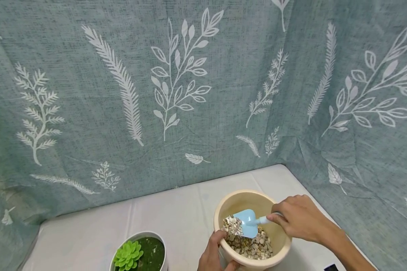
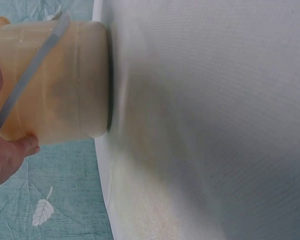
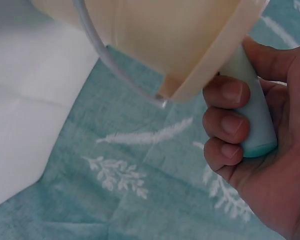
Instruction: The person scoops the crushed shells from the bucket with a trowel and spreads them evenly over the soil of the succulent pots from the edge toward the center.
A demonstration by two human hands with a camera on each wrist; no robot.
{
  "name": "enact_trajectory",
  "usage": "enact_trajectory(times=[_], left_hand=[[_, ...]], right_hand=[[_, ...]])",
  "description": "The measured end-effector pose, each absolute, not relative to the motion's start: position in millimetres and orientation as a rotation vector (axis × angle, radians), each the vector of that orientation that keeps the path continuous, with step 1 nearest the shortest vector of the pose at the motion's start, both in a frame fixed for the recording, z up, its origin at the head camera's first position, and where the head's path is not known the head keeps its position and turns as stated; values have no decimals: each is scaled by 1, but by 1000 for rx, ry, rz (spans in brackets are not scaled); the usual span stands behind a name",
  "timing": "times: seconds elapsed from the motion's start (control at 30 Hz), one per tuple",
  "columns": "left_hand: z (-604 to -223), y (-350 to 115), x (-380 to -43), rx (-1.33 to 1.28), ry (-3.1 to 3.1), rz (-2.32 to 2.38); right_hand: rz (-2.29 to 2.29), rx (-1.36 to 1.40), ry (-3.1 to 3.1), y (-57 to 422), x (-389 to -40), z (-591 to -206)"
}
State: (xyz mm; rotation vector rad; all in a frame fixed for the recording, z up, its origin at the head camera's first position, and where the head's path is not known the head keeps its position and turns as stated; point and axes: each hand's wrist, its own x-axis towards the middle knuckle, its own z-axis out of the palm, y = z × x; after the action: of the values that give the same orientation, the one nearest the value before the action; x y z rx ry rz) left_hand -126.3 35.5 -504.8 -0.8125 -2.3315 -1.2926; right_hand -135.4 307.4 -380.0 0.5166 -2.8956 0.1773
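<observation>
A cream bucket (image 1: 282, 251) with pale gravel (image 1: 256, 246) in its bottom stands on the table. My left hand (image 1: 211, 254) holds it at the near left, a finger at the rim; the left wrist view shows fingertips (image 2: 29, 145) against its outer wall. With curled fingers my right hand (image 1: 298, 218) grips a light blue trowel (image 1: 249, 224) by its handle (image 3: 257, 120). The trowel's blade is inside the bucket, tilted to the left, with whitish gravel bits at its tip. A grey bail handle (image 2: 30, 72) hangs along the bucket's side.
A white pot (image 1: 165, 259) with a green succulent (image 1: 128, 256) and dark green fill stands at the near left. White cloth covers the table (image 1: 176, 210). Teal leaf-print fabric (image 1: 224, 113) rises behind and to the right. A small black object (image 1: 331, 267) lies at the bottom right.
</observation>
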Motion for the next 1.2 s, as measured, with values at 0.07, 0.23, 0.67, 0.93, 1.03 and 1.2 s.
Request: enact_trajectory(times=[0.07, 0.23, 0.67, 0.93, 1.03, 1.2], left_hand=[[-505, 35, -126, -807, -2327, -1281], [-502, 35, -125, -805, -2372, -1312], [-509, 5, -115, -730, -2269, -1003], [-509, -76, -110, -600, -2120, -800], [-499, -102, -107, -466, -2091, -887], [-478, -131, -104, -164, -2166, -1067]], right_hand=[[186, 500, -2880, 311, -133, -379], [165, 479, -2799, 319, -128, -373], [173, 433, -2780, 321, -119, -348], [140, 486, -2728, 297, -124, -339], [155, 522, -2711, 284, -128, -337], [173, 571, -2698, 263, -134, -336]])
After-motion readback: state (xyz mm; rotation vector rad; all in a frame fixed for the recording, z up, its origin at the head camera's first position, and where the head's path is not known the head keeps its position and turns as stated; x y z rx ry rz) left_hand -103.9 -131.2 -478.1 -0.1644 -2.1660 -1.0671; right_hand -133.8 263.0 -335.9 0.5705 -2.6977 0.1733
